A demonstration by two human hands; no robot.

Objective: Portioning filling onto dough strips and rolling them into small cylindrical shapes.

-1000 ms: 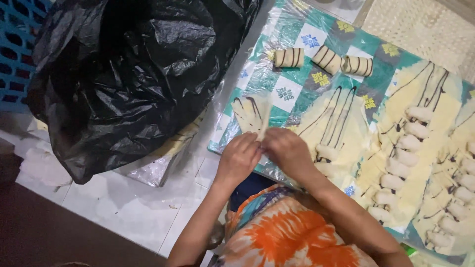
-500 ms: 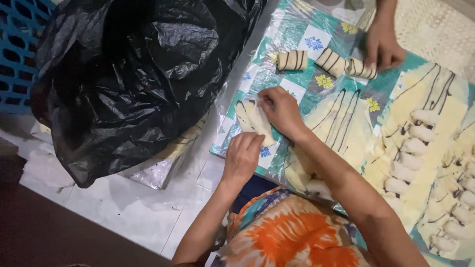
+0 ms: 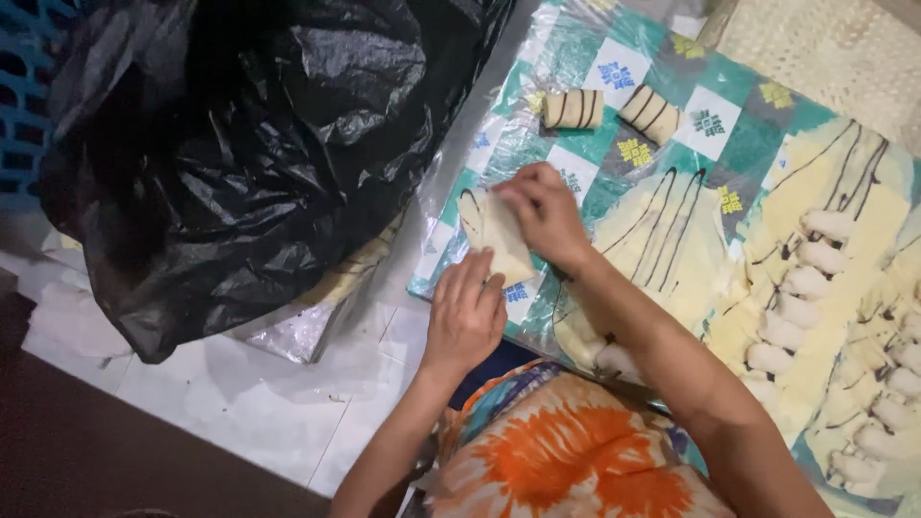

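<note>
A pale sheet of dough with dark stripes (image 3: pixel 499 235) lies on the patterned green plastic-covered cloth (image 3: pixel 739 115). My right hand (image 3: pixel 542 211) pinches the sheet's far edge and folds it over. My left hand (image 3: pixel 465 312) rests with its fingertips on the sheet's near edge. Two rolled striped dough pieces (image 3: pixel 574 108) (image 3: pixel 650 113) lie further back on the cloth.
A large black plastic bag (image 3: pixel 249 144) fills the left side, with a blue crate (image 3: pixel 24 86) behind it. More striped dough sheets (image 3: pixel 672 230) with rows of white filling lumps (image 3: pixel 796 288) cover the right. A woven mat (image 3: pixel 825 48) lies at the top right. White floor tiles (image 3: pixel 240 403) are below.
My hands moved from the near dough sheet to the one at the cloth's left edge. Another person's hand reached in at the rolled pieces and is gone; one of three rolls is gone.
</note>
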